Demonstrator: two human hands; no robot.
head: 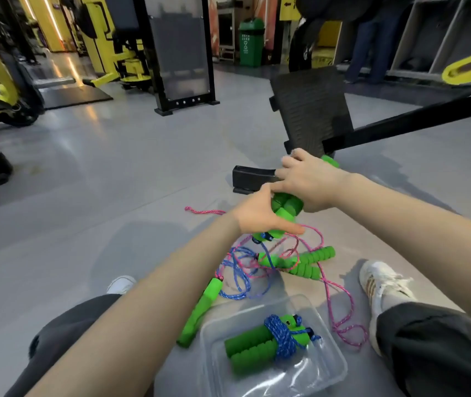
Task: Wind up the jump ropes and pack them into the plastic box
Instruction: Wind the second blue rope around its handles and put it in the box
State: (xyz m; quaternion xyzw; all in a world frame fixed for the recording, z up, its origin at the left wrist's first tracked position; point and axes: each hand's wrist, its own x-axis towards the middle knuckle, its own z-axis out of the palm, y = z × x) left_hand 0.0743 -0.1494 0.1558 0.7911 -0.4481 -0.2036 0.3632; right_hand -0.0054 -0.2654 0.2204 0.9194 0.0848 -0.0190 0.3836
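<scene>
My right hand [311, 180] grips two green foam jump-rope handles [286, 209] held side by side above the floor. My left hand [260, 214] presses against the handles' lower end, where a pink rope [343, 319] trails down to the floor. A clear plastic box [334, 365] sits between my legs and holds one wound rope with green handles and a blue cord [278, 336]. More green handles [311, 260] lie in a tangle of blue rope [240, 285] and pink rope on the floor. A single green handle [200, 310] lies left of the box.
I sit on a grey gym floor, with my legs and white shoes [383, 290] on either side of the box. A black machine footplate [311, 110] and its base [251, 179] stand just beyond my hands. Yellow and black gym machines [119, 53] stand further back. A person stands at the far right.
</scene>
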